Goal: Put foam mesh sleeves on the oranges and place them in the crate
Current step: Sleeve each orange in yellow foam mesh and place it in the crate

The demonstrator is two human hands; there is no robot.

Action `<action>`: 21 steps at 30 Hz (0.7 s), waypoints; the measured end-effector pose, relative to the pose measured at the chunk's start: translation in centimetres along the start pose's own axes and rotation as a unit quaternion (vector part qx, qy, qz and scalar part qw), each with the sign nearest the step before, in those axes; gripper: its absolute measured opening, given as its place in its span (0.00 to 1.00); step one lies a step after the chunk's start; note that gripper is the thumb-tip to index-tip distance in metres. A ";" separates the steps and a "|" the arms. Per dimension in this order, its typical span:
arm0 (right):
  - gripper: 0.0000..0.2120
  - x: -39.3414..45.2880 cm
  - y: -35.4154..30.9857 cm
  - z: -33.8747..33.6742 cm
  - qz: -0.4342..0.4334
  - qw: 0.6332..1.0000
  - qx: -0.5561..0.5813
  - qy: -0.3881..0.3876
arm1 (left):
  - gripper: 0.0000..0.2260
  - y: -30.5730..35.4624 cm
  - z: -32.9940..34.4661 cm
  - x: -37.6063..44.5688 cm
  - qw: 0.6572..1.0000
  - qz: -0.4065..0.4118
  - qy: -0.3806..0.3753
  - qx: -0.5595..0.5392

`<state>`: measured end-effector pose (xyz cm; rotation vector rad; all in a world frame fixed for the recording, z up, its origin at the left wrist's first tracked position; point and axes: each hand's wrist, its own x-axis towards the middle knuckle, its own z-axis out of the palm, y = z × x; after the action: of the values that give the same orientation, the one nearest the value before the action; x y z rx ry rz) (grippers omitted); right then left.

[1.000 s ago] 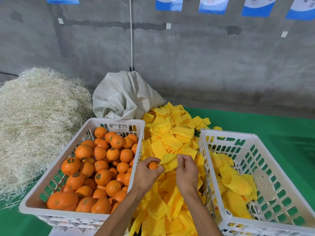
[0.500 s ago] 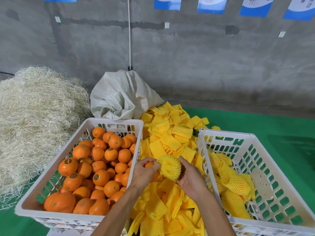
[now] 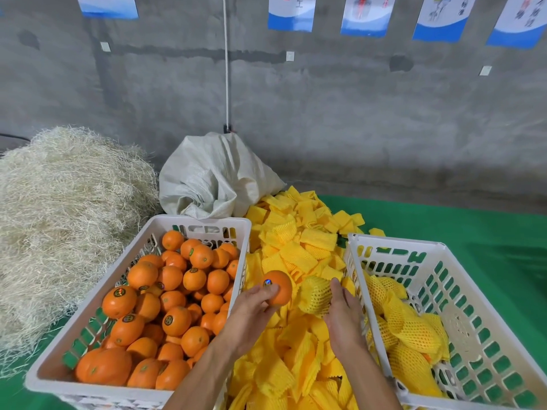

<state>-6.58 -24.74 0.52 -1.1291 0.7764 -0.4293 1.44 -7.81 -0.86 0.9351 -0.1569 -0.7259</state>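
The gray wall (image 3: 355,113) is rough, and the blue and white papers (image 3: 291,13) on it are cut off at the top. A big fluffy heap of straw (image 3: 65,217) runs off the left side. A crumpled white sack (image 3: 213,179) leans on the wall. The left crate (image 3: 204,223), white plastic with holes, is full of round shiny oranges (image 3: 174,291). The right crate (image 3: 393,244) holds oranges in bumpy yellow net, and its near corner is cut off. Between the crates lies a pile of soft yellow foam sleeves (image 3: 299,255) on a green cloth (image 3: 473,229).

The left hand (image 3: 251,309) grips one bare orange (image 3: 279,287) over the pile. The right hand (image 3: 343,315) curls round a stretched sleeve (image 3: 315,294) just beside it; its fingertips are hidden behind the sleeve.
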 end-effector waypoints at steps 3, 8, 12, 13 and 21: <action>0.31 -0.1 0.4 0.6 0.047 0.997 0.059 -0.025 | 0.35 0.2 -0.1 -0.2 0.999 -0.013 -0.038 0.012; 0.25 -0.8 0.6 2.4 0.114 0.974 0.118 -0.158 | 0.42 0.0 -0.7 -0.4 0.984 -0.070 -0.141 -0.089; 0.19 -0.5 1.1 2.6 0.111 0.977 0.104 -0.151 | 0.40 -0.1 -0.3 -0.7 0.994 -0.047 -0.100 0.010; 0.18 -0.3 1.1 2.5 0.096 0.981 0.093 -0.143 | 0.38 -0.1 -0.1 -0.6 0.995 -0.033 -0.071 0.059; 0.06 -0.2 1.7 1.4 -0.070 0.990 -0.073 -0.102 | 0.37 -0.7 0.1 0.1 0.973 0.029 0.063 0.218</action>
<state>-5.81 -23.02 -0.65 -1.3482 0.5575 -0.3716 1.11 -8.22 -1.38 1.3870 -0.2360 -0.5837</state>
